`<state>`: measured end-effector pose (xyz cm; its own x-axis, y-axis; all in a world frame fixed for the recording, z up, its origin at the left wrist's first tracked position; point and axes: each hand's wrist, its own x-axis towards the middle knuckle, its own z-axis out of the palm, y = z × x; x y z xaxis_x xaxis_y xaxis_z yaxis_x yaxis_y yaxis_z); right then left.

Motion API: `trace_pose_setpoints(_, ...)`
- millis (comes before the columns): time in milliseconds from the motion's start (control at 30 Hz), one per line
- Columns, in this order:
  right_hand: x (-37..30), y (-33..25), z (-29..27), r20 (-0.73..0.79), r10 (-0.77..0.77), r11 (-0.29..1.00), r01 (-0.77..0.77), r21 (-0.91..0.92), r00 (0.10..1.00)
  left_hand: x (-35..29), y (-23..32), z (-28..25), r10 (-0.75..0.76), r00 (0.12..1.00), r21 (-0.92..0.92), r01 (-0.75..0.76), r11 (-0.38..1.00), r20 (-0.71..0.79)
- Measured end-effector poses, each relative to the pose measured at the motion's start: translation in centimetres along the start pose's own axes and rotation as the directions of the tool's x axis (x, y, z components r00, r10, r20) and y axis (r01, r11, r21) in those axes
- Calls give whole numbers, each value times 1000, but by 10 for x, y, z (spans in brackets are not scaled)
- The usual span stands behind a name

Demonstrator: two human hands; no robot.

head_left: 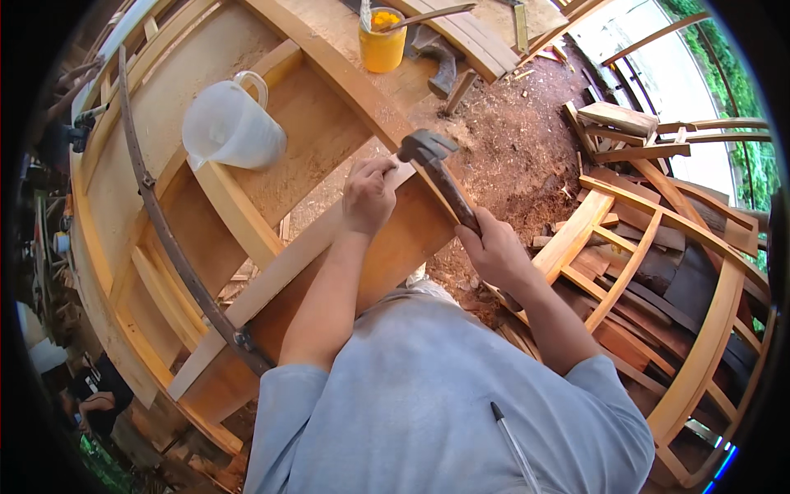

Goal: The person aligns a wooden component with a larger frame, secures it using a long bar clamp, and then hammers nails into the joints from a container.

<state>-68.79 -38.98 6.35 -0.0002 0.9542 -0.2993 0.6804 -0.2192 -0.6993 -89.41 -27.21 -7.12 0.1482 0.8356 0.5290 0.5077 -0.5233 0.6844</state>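
My right hand (496, 252) is wrapped round the wooden handle of a claw hammer (448, 191). The hammer's head is up beside my left hand, over the end of a pale wooden strip (284, 278). My left hand (368, 196) is closed in a pinch at that end of the strip; whatever is between its fingertips is too small to make out. The strip lies along the near edge of a large wooden frame (346, 78) with panels set in it.
A translucent plastic jug (230, 128) and a yellow pot (381, 48) with a stick across it stand on the frame. A long metal bar clamp (169, 222) spans its left part. Slatted wooden frames (625, 263) and offcuts lie at right, sawdust on the ground.
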Motion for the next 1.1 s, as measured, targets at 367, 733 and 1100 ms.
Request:
trace_pose_setpoints(367,19,68,24,-58,190,807,-123,577,980,-2,18,-29,-32,933,426,-133,895,358)
trace_pose_setpoints(733,16,67,27,-66,248,727,-140,672,967,2,21,-2,-213,879,678,-155,719,426)
trace_pose_setpoints(1100,15,65,24,-76,215,721,-106,685,974,4,17,-4,-218,898,616,-72,785,383)
